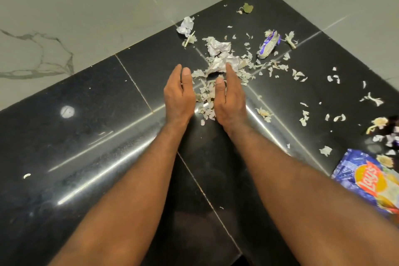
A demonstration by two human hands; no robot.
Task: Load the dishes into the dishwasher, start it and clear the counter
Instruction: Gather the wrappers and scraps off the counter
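Observation:
On the black stone counter (90, 127) lies a heap of pale garlic peels (207, 95) and crumpled white paper (222, 60). My left hand (179, 95) and my right hand (230, 97) stand on edge on either side of the heap, palms facing each other, fingers straight. Both hands touch the peels and hold nothing. More peels (304, 116) lie scattered to the right of my hands.
A crumpled purple wrapper (268, 44) lies behind the heap. A blue chips bag (367, 181) sits at the right edge. Another paper wad (185, 26) and a dry leaf (247, 8) lie near the marble wall (86, 17) in the corner.

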